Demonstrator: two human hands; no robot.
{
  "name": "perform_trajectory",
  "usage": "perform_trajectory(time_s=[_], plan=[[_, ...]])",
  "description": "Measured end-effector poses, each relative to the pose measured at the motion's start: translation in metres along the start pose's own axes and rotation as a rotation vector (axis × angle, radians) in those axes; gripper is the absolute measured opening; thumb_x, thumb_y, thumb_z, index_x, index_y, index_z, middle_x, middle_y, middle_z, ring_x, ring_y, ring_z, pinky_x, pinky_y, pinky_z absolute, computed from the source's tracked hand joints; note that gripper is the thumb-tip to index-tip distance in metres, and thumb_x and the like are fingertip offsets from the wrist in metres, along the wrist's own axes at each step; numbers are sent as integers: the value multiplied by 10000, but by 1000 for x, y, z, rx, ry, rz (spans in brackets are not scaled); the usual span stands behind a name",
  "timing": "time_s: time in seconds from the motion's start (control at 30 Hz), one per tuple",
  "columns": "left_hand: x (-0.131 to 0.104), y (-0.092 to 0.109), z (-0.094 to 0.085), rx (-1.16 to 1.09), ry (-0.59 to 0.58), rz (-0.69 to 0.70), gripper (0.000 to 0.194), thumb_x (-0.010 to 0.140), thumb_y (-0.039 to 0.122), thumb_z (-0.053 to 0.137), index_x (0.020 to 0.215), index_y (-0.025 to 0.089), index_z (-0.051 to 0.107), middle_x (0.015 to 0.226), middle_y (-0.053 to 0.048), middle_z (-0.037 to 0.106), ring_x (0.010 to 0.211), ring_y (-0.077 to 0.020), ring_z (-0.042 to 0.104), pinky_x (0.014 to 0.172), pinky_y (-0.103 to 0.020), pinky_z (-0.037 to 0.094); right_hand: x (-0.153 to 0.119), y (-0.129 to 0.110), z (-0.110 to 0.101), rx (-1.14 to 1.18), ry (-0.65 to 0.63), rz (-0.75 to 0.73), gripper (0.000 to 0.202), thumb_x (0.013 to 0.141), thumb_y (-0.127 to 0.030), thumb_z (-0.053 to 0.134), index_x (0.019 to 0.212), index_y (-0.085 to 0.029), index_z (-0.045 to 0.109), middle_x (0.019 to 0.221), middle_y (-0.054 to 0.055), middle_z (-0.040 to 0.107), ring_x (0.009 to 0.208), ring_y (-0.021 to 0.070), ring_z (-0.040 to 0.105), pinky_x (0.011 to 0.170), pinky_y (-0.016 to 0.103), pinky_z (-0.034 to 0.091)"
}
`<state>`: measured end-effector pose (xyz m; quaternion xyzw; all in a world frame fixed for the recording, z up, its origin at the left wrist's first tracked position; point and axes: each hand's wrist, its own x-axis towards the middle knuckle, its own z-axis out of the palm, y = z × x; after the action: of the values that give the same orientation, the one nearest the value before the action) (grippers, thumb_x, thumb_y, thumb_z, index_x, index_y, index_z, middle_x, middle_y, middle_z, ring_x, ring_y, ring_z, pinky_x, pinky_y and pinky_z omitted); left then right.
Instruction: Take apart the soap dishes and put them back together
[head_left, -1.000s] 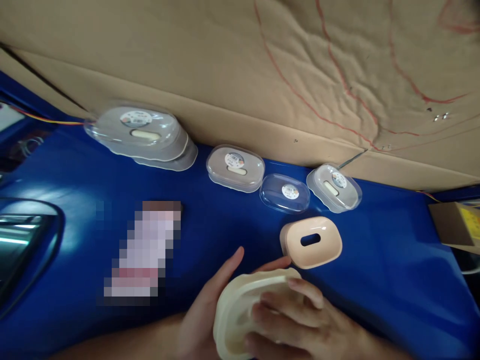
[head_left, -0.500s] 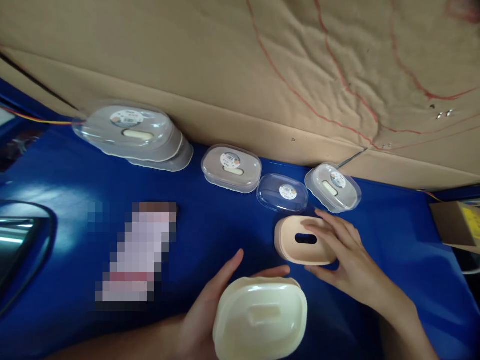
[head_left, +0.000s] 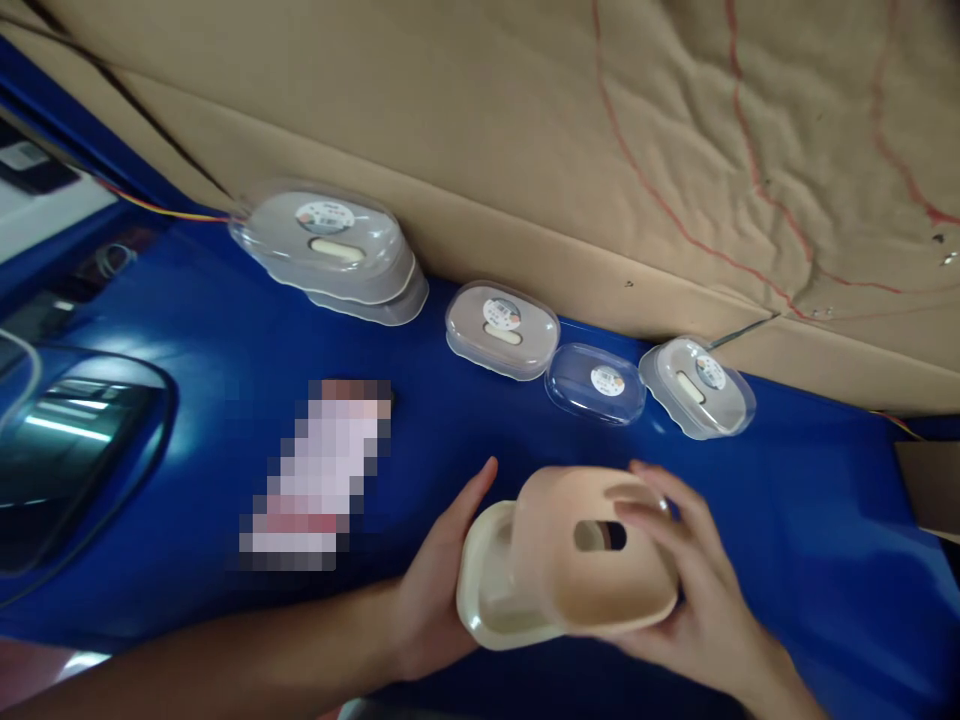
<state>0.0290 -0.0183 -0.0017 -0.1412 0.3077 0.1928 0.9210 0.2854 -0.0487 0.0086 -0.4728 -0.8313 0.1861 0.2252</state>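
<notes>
Left forearm (head_left: 247, 640), one, bare, slanting up from low left. Left grip (head_left: 435, 600), one, cupped, thumb (head_left: 478, 488) raised and apart, remaining fingers hidden from here. Right grip (head_left: 709, 595), one, closed, fingers bent leftward; right wrist (head_left: 772, 665), bare, angled up from low right.

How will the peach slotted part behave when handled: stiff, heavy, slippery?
The peach slotted part is probably stiff: no bend shows where the right hand holds it. Likely light for its size, being hollow with an open slot. Its smooth surface could make it somewhat slippery.
</notes>
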Motion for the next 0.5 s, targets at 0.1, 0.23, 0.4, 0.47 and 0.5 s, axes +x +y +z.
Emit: perform_trajectory(time_s=[0.1, 0.23, 0.4, 0.47, 0.5], plan=[[0, 2, 1, -16, -44, 64, 755, 977, 715, 473, 1411, 129, 669, 1268, -138, 788, 1274, -341, 686, 1108, -431, 472, -2, -14, 19, -36, -59, -65, 767, 850, -544, 806, 1481, -249, 485, 1521, 180, 439, 1387, 401, 517, 1072, 529, 521], [1, 4, -1, -9, -98, 99, 748, 981, 702, 483, 1466, 150, 626, 1377, -138, 737, 1328, -347, 651, 1158, -452, 432, 0, -17, 36, -57, -45, -107, 761, 873, -546, 770, 1499, -228, 476, 1517, 178, 444, 1367, 382, 530, 1062, 506, 518], [0, 5, -2, 1, -113, 103, 770, 976, 703, 490, 1483, 136, 611, 1382, -143, 733, 1354, -353, 630, 1175, -452, 415, -1, -16, 43, -92, 32, -138, 760, 877, -571, 764, 1485, -207, 489, 1537, 190, 418, 1389, 408, 493, 1082, 539, 493], [-1, 6, -1, 16, -120, 110, 774, 970, 704, 498, 1483, 135, 613, 1380, -143, 734, 1359, -357, 625, 1178, -457, 411, -1, -15, 43, -92, 57, -149, 718, 906, -586, 728, 1469, -210, 489, 1541, 188, 403, 1394, 398, 481, 1089, 535, 483], [-1, 6, 0, 27, -128, 116, 772, 969, 702, 500, 1480, 136, 617, 1383, -142, 733, 1365, -360, 620, 1178, -460, 410, -1, -15, 43, -91, 65, -149, 696, 921, -589, 707, 1462, -210, 487, 1538, 189, 402, 1392, 392, 480, 1087, 534, 481]])
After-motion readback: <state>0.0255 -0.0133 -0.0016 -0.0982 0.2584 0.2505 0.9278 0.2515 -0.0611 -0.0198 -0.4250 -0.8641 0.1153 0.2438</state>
